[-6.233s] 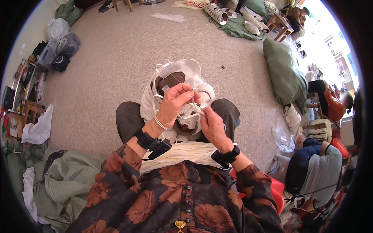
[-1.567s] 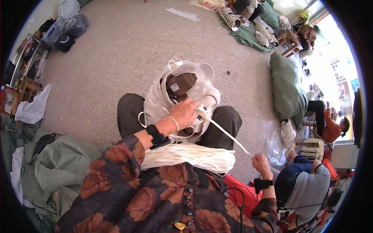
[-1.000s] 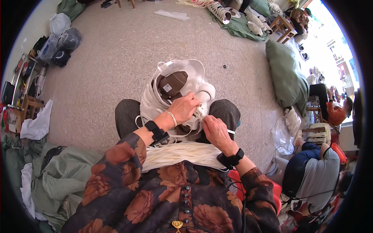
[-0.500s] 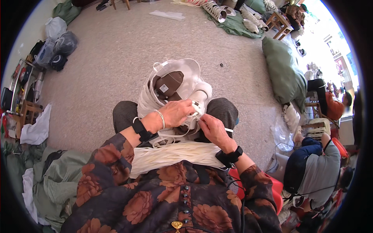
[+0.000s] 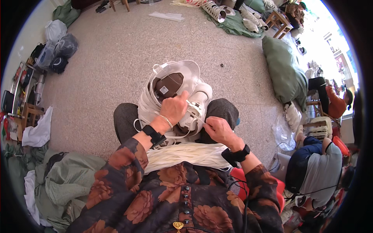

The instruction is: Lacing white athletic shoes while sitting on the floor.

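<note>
A curved stack of nested white shoe uppers [image 5: 147,93] with brown linings stands between my knees. The end upper [image 5: 201,95] lies in front of me, with eyelets along its opening. My left hand [image 5: 173,107] is closed in a pinch at its left side, holding a white shoelace [image 5: 197,116]. At the right my right hand [image 5: 220,131] pinches the same lace near its fingertips, and the lace runs taut between the two. A thick bundle of loose white laces [image 5: 184,156] lies across my lap.
Green cloth [image 5: 72,178] is heaped at the left. A large green sack [image 5: 283,72] stands at the right, near people seated on low stools. Plastic bags [image 5: 64,44] sit by the left wall; more stacked uppers [image 5: 214,11] lie at the far side.
My hands have moved apart: the left slid up over the uppers, and the right drew a little to the right and down. The lace between them now shows stretched.
</note>
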`<state>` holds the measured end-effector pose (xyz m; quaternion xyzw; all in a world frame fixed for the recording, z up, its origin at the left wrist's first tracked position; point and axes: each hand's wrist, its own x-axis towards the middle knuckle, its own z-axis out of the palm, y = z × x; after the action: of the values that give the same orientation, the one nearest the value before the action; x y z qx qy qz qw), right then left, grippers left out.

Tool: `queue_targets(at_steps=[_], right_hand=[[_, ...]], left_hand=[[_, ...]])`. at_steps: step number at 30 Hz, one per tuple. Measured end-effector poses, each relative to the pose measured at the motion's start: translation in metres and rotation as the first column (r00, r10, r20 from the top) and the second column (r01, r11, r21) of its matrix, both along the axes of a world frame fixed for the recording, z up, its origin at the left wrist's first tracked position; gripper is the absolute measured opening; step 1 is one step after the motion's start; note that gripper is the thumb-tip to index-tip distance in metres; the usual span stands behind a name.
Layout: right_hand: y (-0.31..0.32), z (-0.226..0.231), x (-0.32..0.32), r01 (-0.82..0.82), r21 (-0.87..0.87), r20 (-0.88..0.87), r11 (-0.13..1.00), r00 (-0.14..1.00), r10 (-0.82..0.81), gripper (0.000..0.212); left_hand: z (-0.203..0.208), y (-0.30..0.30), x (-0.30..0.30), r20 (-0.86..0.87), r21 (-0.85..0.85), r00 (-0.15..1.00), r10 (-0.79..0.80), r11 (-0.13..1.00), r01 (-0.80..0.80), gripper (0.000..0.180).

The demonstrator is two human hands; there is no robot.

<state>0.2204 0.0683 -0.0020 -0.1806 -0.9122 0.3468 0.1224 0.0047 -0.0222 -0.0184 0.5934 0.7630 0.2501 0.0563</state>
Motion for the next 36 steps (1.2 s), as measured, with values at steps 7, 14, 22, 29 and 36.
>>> queue_targets(at_steps=[7, 14, 22, 29, 36], right_hand=[[0.006, 0.023, 0.039, -0.020, -0.011, 0.092, 1.000, 0.996, 0.021, 0.023], [0.005, 0.031, 0.065, 0.015, -0.098, 0.174, 0.995, 0.985, 0.002, 0.025], [0.006, 0.022, 0.068, 0.225, -0.601, 0.099, 0.767, 0.973, -0.207, 0.018], [0.037, 0.035, 0.039, 0.428, 0.010, -0.261, 0.904, 0.874, -0.410, 0.010], [0.011, 0.022, 0.024, 0.326, -0.110, -0.187, 0.939, 0.921, -0.342, 0.011]], left_hand=[[-0.017, -0.008, 0.012, -0.059, 0.218, 0.998, 0.003, 0.976, 0.010, 0.013], [-0.008, -0.015, 0.016, -0.105, 0.114, 0.987, -0.118, 0.985, 0.130, 0.015], [0.001, -0.042, 0.032, -0.092, 0.213, 0.988, -0.127, 0.966, 0.144, 0.031], [0.002, -0.033, 0.045, -0.189, 0.101, 0.964, -0.185, 0.973, 0.206, 0.022], [-0.018, -0.013, 0.050, -0.252, 0.115, 0.952, -0.175, 0.971, 0.208, 0.017]])
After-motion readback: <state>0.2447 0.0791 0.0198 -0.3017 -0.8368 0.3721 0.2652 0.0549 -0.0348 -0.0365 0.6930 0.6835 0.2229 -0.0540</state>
